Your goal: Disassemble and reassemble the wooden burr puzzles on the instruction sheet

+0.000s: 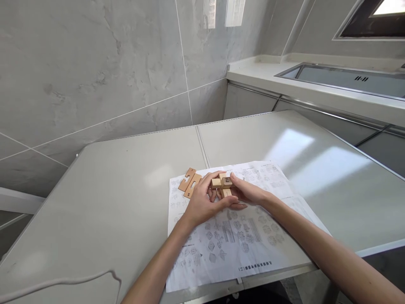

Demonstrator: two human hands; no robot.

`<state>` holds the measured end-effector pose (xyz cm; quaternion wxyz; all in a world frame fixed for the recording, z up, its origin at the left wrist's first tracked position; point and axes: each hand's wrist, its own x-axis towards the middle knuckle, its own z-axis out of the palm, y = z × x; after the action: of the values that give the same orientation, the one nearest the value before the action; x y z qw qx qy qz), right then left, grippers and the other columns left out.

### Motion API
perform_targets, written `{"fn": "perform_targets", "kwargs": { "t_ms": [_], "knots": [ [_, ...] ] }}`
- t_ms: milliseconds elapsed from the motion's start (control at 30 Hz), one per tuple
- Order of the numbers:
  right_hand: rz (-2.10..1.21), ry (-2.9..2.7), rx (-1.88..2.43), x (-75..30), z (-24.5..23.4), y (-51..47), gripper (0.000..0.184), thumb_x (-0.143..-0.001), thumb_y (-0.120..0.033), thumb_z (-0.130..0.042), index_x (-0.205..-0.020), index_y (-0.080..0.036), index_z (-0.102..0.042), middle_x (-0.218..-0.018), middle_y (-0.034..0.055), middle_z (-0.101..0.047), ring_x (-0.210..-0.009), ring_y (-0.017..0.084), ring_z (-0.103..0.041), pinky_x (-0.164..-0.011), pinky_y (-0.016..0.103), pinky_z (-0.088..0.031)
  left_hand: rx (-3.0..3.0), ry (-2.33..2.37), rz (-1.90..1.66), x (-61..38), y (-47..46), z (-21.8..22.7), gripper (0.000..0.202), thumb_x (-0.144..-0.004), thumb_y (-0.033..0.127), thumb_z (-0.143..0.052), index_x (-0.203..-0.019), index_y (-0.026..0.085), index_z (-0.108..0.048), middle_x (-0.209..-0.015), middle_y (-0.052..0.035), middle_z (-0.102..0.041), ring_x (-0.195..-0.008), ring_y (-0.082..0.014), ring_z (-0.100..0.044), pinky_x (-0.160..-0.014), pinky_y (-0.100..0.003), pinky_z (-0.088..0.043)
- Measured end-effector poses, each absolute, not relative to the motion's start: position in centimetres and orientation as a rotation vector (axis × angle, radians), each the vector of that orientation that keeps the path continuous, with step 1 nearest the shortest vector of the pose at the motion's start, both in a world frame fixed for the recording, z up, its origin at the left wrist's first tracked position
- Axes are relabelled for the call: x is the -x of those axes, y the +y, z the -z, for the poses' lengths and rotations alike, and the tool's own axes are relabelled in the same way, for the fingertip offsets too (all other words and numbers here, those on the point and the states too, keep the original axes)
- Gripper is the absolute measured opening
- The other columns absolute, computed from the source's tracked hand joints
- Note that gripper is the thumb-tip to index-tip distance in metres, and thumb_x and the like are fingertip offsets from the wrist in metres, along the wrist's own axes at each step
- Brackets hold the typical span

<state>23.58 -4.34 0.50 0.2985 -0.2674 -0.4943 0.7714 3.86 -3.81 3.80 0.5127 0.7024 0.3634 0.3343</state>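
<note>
Both my hands grip a small wooden interlocking puzzle (216, 183) made of light wood bars, with a dark mark on one bar's end. My left hand (202, 200) wraps its left and near sides, its thumb reaching across the front. From the right, my right hand (249, 191) closes on it, with the thumb at the marked bar. Fingers hide parts of the puzzle. Just left of my left hand lie two flat, notched wooden pieces (186, 179), numbered 1 and 2. Under everything is a large printed sheet (253, 257) covered in small line diagrams.
The sheet lies on a pale, glossy folding table (126, 190) with a seam across it. A white cable (63, 282) runs over the near left corner. Behind stand a grey tiled wall (95, 63) and, at right, a counter with a sink (341, 80).
</note>
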Motion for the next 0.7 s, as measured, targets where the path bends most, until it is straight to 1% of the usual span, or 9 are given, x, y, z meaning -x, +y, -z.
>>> {"fn": "perform_targets", "kwargs": {
  "t_ms": [100,200,300,367,433,533,633,700],
  "knots": [
    [-1.914,-1.354,0.781,-23.4,-0.9,-4.4,0.072,-0.102,-0.082,-0.037,-0.094,-0.017,-0.066,-0.068,-0.0006,-0.057,-0.044,0.009,-0.036,-0.042,0.025,-0.028,-1.65,0.899,-0.866,-3.9,-3.9,-3.9,0.063,-0.08,0.052,-0.089,-0.133,0.025,-0.067,-0.123,-0.0105,-0.071,-0.106,-0.0279,-0.067,-0.087,-0.036,-0.055],
    [-1.687,-1.384,0.921,-23.3,-1.6,-4.6,0.06,-0.103,-0.076,-0.046,-0.09,-0.019,-0.061,-0.068,-0.0007,-0.057,-0.048,0.01,-0.04,-0.046,0.026,-0.03,-1.578,0.917,-0.891,-3.8,-3.8,-3.9,0.063,-0.08,0.053,-0.089,-0.132,0.025,-0.068,-0.119,-0.0096,-0.07,-0.095,-0.0235,-0.066,-0.073,-0.03,-0.052],
    [-1.446,-1.414,1.045,-23.2,-2.0,-4.8,0.049,-0.103,-0.069,-0.054,-0.09,-0.022,-0.056,-0.064,-0.0044,-0.053,-0.05,0.012,-0.043,-0.05,0.027,-0.032,-1.525,0.932,-0.908,-3.9,-3.8,-3.8,0.063,-0.079,0.055,-0.088,-0.13,0.023,-0.068,-0.108,-0.0075,-0.068,-0.079,-0.0167,-0.057,-0.065,-0.027,-0.047],
    [-1.295,-1.482,1.101,-23.2,-2.1,-4.8,0.046,-0.105,-0.066,-0.053,-0.087,-0.023,-0.056,-0.06,-0.0056,-0.05,-0.051,0.013,-0.044,-0.054,0.027,-0.034,-1.5,0.938,-0.913,-4.0,-3.8,-3.9,0.063,-0.079,0.056,-0.088,-0.128,0.023,-0.068,-0.1,-0.0052,-0.066,-0.072,-0.0141,-0.05,-0.063,-0.026,-0.044],
    [-1.147,-1.55,1.144,-23.1,-2.0,-4.8,0.049,-0.106,-0.065,-0.051,-0.08,-0.024,-0.054,-0.059,-0.0045,-0.049,-0.054,0.015,-0.044,-0.056,0.028,-0.034,-1.478,0.946,-0.908,-4.1,-3.8,-4.0,0.062,-0.079,0.056,-0.087,-0.127,0.022,-0.067,-0.092,-0.0029,-0.063,-0.069,-0.0132,-0.046,-0.063,-0.026,-0.043],
    [-1.04,-1.597,1.172,-23.1,-1.9,-4.7,0.057,-0.105,-0.068,-0.048,-0.069,-0.024,-0.049,-0.06,-0.0021,-0.05,-0.057,0.016,-0.042,-0.058,0.03,-0.032,-1.471,0.94,-0.885,-4.2,-3.8,-4.2,0.06,-0.081,0.054,-0.086,-0.129,0.023,-0.066,-0.093,-0.0024,-0.062,-0.07,-0.0134,-0.048,-0.064,-0.026,-0.044],
    [-1.075,-1.594,1.167,-23.1,-1.8,-4.7,0.063,-0.105,-0.071,-0.044,-0.066,-0.023,-0.047,-0.058,-0.0021,-0.046,-0.055,0.015,-0.039,-0.057,0.03,-0.03,-1.49,0.919,-0.857,-4.1,-3.8,-4.2,0.059,-0.082,0.048,-0.087,-0.131,0.024,-0.064,-0.1,-0.0036,-0.065,-0.072,-0.0135,-0.052,-0.063,-0.025,-0.045],
    [-1.169,-1.556,1.152,-23.1,-1.7,-4.6,0.065,-0.105,-0.072,-0.044,-0.063,-0.023,-0.045,-0.055,-0.0028,-0.042,-0.052,0.014,-0.036,-0.054,0.03,-0.028,-1.51,0.914,-0.847,-4.0,-3.8,-4.1,0.059,-0.082,0.044,-0.086,-0.133,0.024,-0.063,-0.102,-0.0038,-0.066,-0.072,-0.0135,-0.054,-0.062,-0.024,-0.045]
  ]
}}
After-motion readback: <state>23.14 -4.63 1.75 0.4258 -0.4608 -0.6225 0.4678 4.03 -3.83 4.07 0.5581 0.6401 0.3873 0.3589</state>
